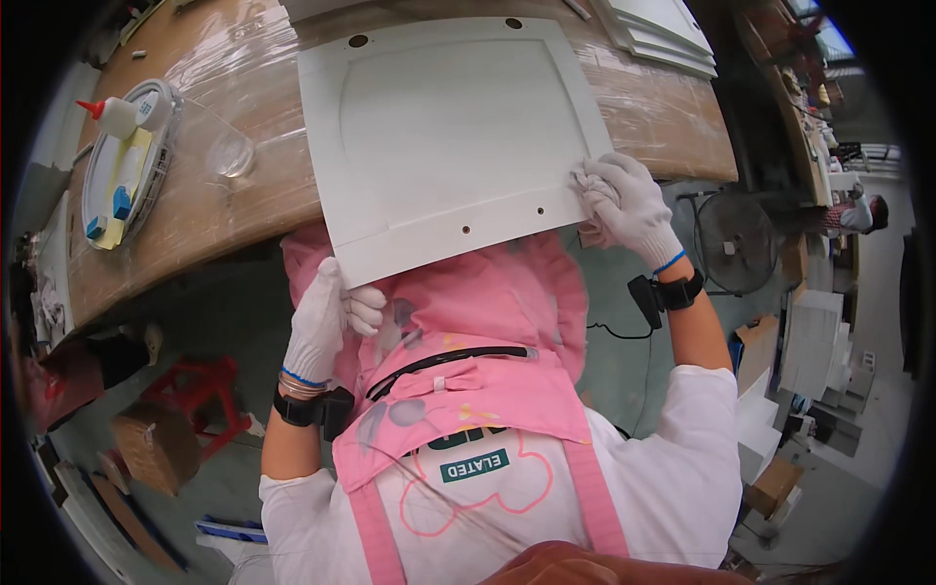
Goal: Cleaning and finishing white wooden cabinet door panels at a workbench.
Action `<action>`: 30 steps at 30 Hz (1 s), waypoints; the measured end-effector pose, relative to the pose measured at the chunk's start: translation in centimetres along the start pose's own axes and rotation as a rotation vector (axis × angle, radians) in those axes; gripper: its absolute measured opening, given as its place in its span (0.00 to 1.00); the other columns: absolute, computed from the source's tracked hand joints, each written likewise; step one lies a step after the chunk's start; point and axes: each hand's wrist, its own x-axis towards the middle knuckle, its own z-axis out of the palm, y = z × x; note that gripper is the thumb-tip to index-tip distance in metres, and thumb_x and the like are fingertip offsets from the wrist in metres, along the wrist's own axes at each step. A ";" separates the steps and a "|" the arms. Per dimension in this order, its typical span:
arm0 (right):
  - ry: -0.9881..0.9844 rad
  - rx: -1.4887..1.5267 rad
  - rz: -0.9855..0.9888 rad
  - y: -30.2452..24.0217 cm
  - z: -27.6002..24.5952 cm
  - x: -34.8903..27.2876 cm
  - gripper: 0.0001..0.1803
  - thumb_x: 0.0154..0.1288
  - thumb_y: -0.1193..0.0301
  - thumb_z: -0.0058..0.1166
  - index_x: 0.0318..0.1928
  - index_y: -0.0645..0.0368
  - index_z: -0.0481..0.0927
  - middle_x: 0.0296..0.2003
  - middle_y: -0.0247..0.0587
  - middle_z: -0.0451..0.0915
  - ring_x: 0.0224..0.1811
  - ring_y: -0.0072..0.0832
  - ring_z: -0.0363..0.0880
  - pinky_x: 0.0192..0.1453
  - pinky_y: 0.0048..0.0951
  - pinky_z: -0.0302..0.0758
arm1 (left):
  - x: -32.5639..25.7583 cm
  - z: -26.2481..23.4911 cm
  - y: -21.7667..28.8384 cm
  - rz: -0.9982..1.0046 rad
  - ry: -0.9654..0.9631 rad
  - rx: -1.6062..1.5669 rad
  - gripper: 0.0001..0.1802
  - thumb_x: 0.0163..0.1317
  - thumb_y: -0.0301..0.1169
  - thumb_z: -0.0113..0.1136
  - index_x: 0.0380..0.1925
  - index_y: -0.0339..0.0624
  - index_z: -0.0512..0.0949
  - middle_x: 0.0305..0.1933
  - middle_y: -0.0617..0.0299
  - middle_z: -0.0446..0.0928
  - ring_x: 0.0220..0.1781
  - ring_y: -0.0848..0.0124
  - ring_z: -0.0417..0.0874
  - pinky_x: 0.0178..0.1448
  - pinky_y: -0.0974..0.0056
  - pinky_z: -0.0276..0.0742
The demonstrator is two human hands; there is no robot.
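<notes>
A white cabinet door (453, 127) with a raised border lies on the wrapped table, its near edge jutting out over my pink apron (468, 302). Two larger round holes sit along its far edge and two small ones near its close edge. My left hand (327, 317), in a white glove, grips the door's near left corner, thumb along the side and fingers curled beneath. At the right edge, my gloved right hand (629, 203) is closed on a pale crumpled cloth (593, 195) pressed against the door's side. Some of the right fingers are hidden by the cloth.
The table (224, 58) is covered in brown board and clear film. On its left stands an oval tray (96, 180) with a red-tipped white bottle (117, 117) and blue pieces. More white panels (658, 34) are stacked far right. A fan (733, 242) and red stool (200, 395) stand below.
</notes>
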 end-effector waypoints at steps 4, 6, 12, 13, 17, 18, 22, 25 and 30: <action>0.006 0.429 0.292 -2.8 4.5 -0.5 0.18 0.59 0.66 0.58 0.51 0.54 0.82 0.40 0.47 0.81 0.43 0.42 0.80 0.50 0.39 0.78 | 1.4 -0.2 -1.5 0.015 -0.077 -0.039 0.33 0.74 0.57 0.38 0.46 0.34 0.75 0.19 0.56 0.76 0.14 0.67 0.74 0.18 0.65 0.73; -0.135 0.509 0.182 -9.7 6.2 0.3 0.14 0.59 0.66 0.59 0.45 0.54 0.82 0.34 0.46 0.80 0.36 0.41 0.81 0.43 0.40 0.78 | 1.2 0.6 -1.6 0.034 -0.003 -0.040 0.31 0.74 0.56 0.39 0.44 0.35 0.76 0.18 0.59 0.75 0.12 0.70 0.71 0.14 0.69 0.67; -0.137 0.346 -0.202 -19.6 6.8 3.4 0.07 0.60 0.66 0.59 0.34 0.55 0.78 0.32 0.45 0.79 0.32 0.44 0.79 0.36 0.42 0.75 | 0.5 1.4 -0.7 -0.035 0.095 0.002 0.26 0.74 0.52 0.40 0.38 0.42 0.77 0.14 0.68 0.69 0.09 0.78 0.63 0.12 0.72 0.57; -0.150 0.243 -0.128 -16.7 6.5 3.1 0.07 0.62 0.68 0.57 0.35 0.57 0.77 0.31 0.43 0.79 0.32 0.41 0.80 0.36 0.40 0.76 | 0.4 1.5 -0.5 -0.036 0.087 -0.003 0.26 0.74 0.52 0.40 0.38 0.42 0.77 0.14 0.68 0.69 0.09 0.78 0.63 0.12 0.72 0.57; -0.026 0.120 0.124 -6.4 3.0 1.3 0.09 0.66 0.75 0.51 0.45 0.61 0.80 0.34 0.43 0.80 0.38 0.37 0.81 0.43 0.35 0.79 | 0.3 2.0 -0.7 0.033 0.031 -0.028 0.25 0.74 0.53 0.41 0.37 0.43 0.77 0.14 0.69 0.68 0.10 0.78 0.63 0.13 0.73 0.57; -0.034 0.120 0.117 -7.1 3.2 1.4 0.09 0.66 0.75 0.51 0.45 0.61 0.80 0.34 0.43 0.80 0.38 0.37 0.81 0.43 0.35 0.79 | 0.3 2.0 -0.7 0.046 0.038 -0.029 0.25 0.74 0.53 0.41 0.37 0.44 0.77 0.14 0.69 0.68 0.10 0.78 0.63 0.13 0.73 0.57; -0.167 0.337 0.045 -15.1 6.7 2.9 0.05 0.63 0.73 0.53 0.33 0.62 0.77 0.31 0.46 0.79 0.33 0.40 0.81 0.39 0.39 0.77 | 0.6 1.7 -1.1 0.014 0.048 -0.036 0.25 0.75 0.52 0.41 0.36 0.43 0.76 0.14 0.69 0.69 0.11 0.78 0.63 0.13 0.72 0.58; 0.079 0.028 -0.364 -19.1 7.0 4.2 0.03 0.67 0.76 0.52 0.35 0.62 0.77 0.27 0.43 0.77 0.27 0.29 0.82 0.30 0.27 0.77 | 0.5 1.3 -1.1 0.035 0.078 0.001 0.24 0.76 0.51 0.40 0.36 0.43 0.75 0.15 0.68 0.69 0.11 0.79 0.65 0.14 0.73 0.59; -0.042 0.399 -0.052 -13.4 7.5 2.4 0.01 0.65 0.77 0.54 0.35 0.60 0.78 0.31 0.43 0.78 0.29 0.32 0.82 0.31 0.31 0.78 | 0.2 1.4 -1.3 0.055 0.016 -0.019 0.24 0.76 0.53 0.40 0.36 0.44 0.72 0.16 0.69 0.71 0.12 0.80 0.67 0.15 0.74 0.61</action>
